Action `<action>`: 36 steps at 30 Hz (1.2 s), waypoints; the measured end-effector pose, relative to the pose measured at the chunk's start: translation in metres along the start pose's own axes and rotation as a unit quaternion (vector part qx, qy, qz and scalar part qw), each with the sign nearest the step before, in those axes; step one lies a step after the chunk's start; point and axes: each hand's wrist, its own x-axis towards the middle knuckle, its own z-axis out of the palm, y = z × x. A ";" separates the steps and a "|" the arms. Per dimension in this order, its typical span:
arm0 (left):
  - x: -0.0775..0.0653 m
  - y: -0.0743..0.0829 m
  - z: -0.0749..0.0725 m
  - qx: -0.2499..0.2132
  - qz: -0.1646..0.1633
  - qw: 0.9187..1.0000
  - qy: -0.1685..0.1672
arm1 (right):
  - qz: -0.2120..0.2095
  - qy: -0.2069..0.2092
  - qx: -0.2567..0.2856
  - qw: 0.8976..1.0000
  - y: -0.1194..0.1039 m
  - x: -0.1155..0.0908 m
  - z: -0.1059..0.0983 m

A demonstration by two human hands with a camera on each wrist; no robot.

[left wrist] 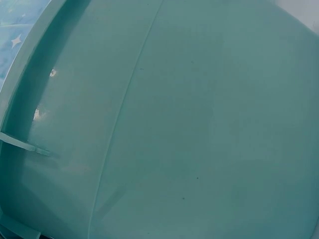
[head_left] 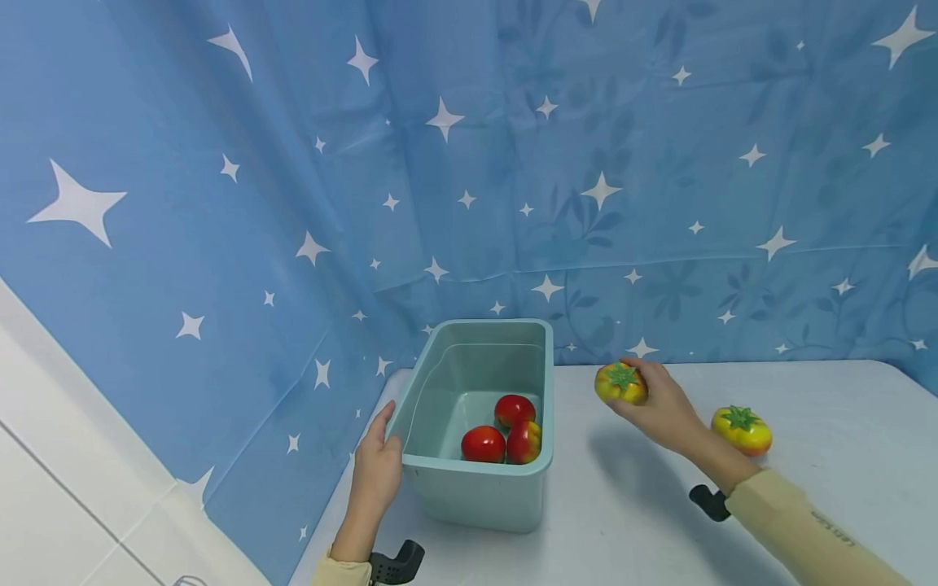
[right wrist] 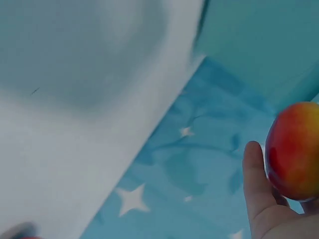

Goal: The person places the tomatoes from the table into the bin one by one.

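In the head view my right hand (head_left: 665,409) grips a yellow-and-red toy tomato (head_left: 612,389) with a green star-shaped leaf top, held above the table to the right of the bin. The right wrist view shows the red and yellow side of this tomato (right wrist: 294,154) against the fingers. My left hand (head_left: 377,470) holds the pale green plastic bin (head_left: 476,493) by its rim at the near left corner. Only the bin's wall (left wrist: 199,119) fills the left wrist view; that hand is hidden there. Inside lie a red tomato (head_left: 484,444), another (head_left: 515,409) and a red-yellow one (head_left: 524,443).
Another yellow-red tomato (head_left: 743,430) with a green top lies on the white table (head_left: 615,521), beyond my right wrist. A blue star-patterned curtain (head_left: 469,163) hangs behind the table and along its left side.
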 end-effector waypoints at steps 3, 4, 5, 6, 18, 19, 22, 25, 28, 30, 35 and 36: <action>0.000 0.001 0.000 0.002 0.000 1.000 -0.001 | -0.022 0.009 0.018 1.000 -0.017 -0.001 0.002; 0.000 0.001 0.000 0.000 -0.001 1.000 -0.002 | -0.027 0.012 0.024 0.999 -0.022 -0.001 0.002; 0.000 0.001 0.000 -0.001 -0.002 1.000 -0.003 | -0.028 0.013 0.029 0.999 -0.028 -0.001 0.003; 0.000 0.001 0.000 -0.003 -0.003 1.000 -0.003 | -0.029 0.013 0.037 0.999 -0.033 -0.001 0.003; -0.001 0.002 0.000 -0.002 -0.007 1.000 -0.002 | -0.050 -0.010 0.153 0.987 -0.086 -0.007 0.010; -0.001 0.002 0.000 -0.004 -0.008 1.000 -0.003 | -0.056 -0.014 0.157 0.986 -0.090 -0.008 0.011; -0.001 0.003 0.000 -0.005 -0.009 1.000 -0.003 | -0.063 -0.029 0.162 0.984 -0.105 -0.012 0.014; -0.001 0.003 0.000 -0.009 -0.010 1.000 -0.005 | -0.065 -0.032 0.164 0.984 -0.121 -0.017 0.013; -0.001 0.003 0.000 -0.012 -0.012 1.000 -0.005 | -0.067 -0.025 0.163 0.984 -0.129 -0.019 0.011; -0.001 0.003 -0.001 -0.011 -0.012 1.000 -0.004 | -0.067 -0.021 0.158 0.985 -0.128 -0.019 0.012; -0.002 0.004 -0.001 -0.014 -0.013 1.000 -0.005 | -0.083 -0.016 0.156 0.984 -0.118 -0.011 0.023; -0.002 0.004 -0.001 -0.013 -0.013 1.000 -0.005 | -0.089 -0.015 0.159 0.983 -0.117 -0.010 0.025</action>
